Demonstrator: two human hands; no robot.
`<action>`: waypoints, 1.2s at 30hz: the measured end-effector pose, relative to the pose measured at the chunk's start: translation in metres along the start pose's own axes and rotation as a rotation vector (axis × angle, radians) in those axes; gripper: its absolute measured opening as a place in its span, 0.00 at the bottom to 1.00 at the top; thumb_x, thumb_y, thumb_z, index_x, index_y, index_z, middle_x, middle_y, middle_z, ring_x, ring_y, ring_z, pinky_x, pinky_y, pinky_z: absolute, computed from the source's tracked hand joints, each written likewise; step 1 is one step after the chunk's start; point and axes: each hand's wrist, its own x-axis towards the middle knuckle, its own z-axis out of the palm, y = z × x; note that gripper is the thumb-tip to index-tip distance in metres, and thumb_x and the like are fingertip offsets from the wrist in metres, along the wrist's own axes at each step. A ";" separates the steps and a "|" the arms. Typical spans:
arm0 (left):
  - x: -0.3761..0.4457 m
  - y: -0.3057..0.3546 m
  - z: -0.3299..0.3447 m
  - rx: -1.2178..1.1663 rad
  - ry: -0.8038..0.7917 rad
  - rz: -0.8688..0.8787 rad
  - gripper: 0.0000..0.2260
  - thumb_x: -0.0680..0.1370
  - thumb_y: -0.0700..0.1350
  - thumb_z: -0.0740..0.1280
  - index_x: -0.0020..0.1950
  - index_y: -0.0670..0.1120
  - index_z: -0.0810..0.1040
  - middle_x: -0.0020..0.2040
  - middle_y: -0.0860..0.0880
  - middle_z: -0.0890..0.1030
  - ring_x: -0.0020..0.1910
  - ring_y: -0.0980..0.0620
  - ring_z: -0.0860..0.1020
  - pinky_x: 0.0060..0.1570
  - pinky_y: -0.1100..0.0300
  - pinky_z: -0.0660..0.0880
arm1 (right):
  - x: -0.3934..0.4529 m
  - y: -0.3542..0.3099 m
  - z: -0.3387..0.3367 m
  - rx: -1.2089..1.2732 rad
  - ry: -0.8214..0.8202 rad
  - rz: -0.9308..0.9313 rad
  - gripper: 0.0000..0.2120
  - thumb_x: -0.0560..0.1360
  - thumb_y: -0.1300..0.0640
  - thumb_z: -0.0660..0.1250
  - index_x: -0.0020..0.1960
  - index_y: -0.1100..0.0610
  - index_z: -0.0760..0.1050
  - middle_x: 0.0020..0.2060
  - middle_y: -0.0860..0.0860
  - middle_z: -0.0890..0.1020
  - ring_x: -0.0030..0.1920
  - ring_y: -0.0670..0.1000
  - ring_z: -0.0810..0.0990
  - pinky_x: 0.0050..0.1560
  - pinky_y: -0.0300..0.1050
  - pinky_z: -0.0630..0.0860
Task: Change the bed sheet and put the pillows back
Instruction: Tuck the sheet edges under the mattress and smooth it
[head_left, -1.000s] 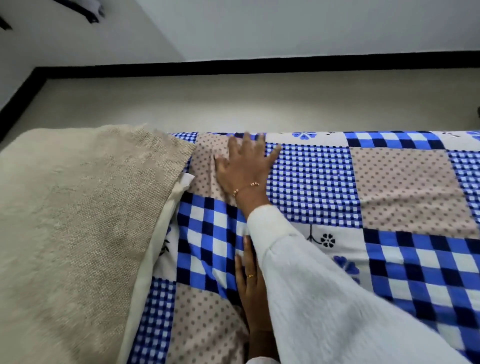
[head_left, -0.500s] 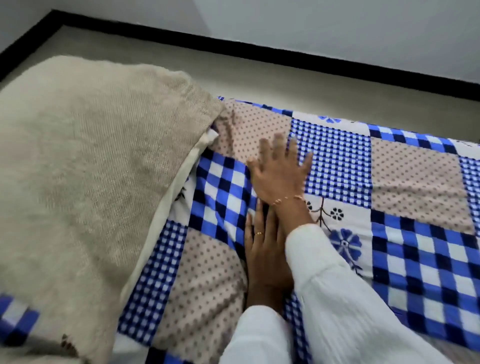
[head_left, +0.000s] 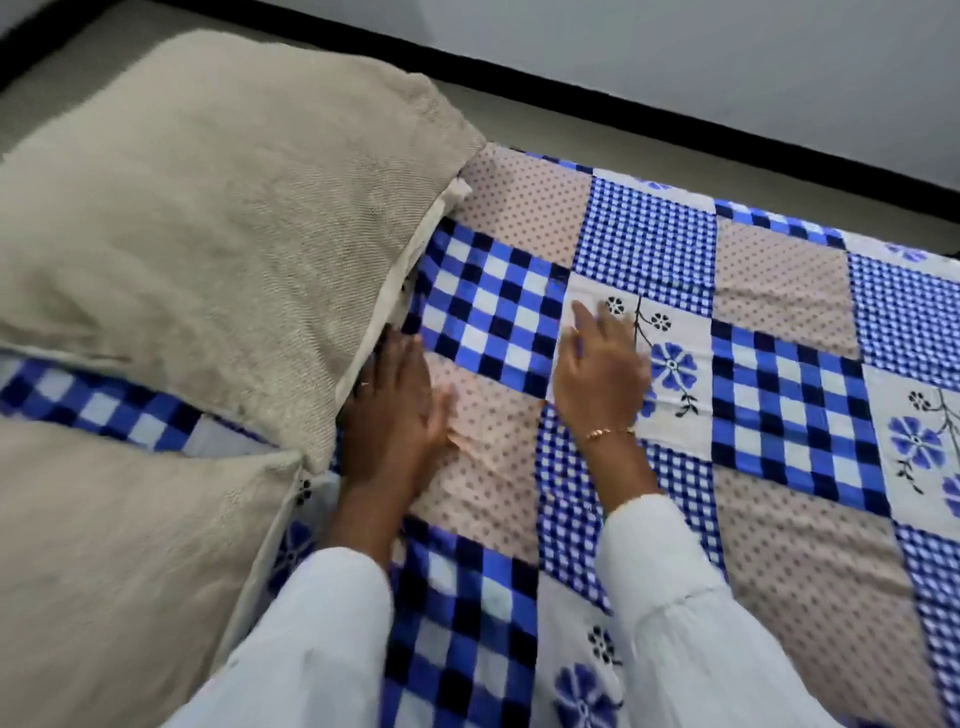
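A patchwork bed sheet (head_left: 779, 374) of blue checks, dotted beige and flower squares covers the mattress. Two beige pillows lie on its left side: the far pillow (head_left: 208, 218) and the near pillow (head_left: 114, 561). My left hand (head_left: 395, 415) lies flat on the sheet, its fingers straight and their tips against the far pillow's open edge. My right hand (head_left: 602, 369) presses flat on a white flower square, fingers spread. Small creases show in the dotted square between my hands.
Beyond the bed's far edge runs a strip of grey floor (head_left: 649, 145), then a black skirting (head_left: 675, 111) and a pale wall. The bed sheet stretches to the right past the frame's edge.
Both hands have slid back toward me and apart over the sheet: the right hand right onto the flower square, the left toward the pillow. The view swung left, showing a second pillow.
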 end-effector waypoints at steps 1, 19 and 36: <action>-0.027 -0.029 -0.009 -0.015 0.031 -0.137 0.30 0.76 0.56 0.50 0.74 0.42 0.61 0.74 0.42 0.62 0.72 0.43 0.63 0.68 0.54 0.60 | -0.016 0.010 0.000 -0.153 -0.088 0.070 0.23 0.79 0.49 0.50 0.72 0.52 0.63 0.74 0.54 0.60 0.75 0.56 0.55 0.72 0.61 0.49; -0.171 -0.015 -0.013 0.164 -0.161 0.477 0.28 0.81 0.60 0.45 0.72 0.44 0.65 0.72 0.45 0.67 0.72 0.48 0.60 0.70 0.53 0.52 | -0.192 0.048 -0.015 -0.385 -0.015 -0.144 0.24 0.74 0.48 0.51 0.66 0.53 0.72 0.67 0.52 0.73 0.67 0.56 0.71 0.65 0.61 0.58; -0.248 -0.020 -0.068 0.306 -0.087 0.379 0.24 0.70 0.57 0.54 0.27 0.40 0.76 0.22 0.43 0.74 0.21 0.49 0.72 0.38 0.53 0.72 | -0.334 0.023 -0.044 -0.063 -0.026 -0.223 0.20 0.75 0.49 0.54 0.62 0.50 0.75 0.61 0.48 0.78 0.60 0.50 0.78 0.60 0.56 0.70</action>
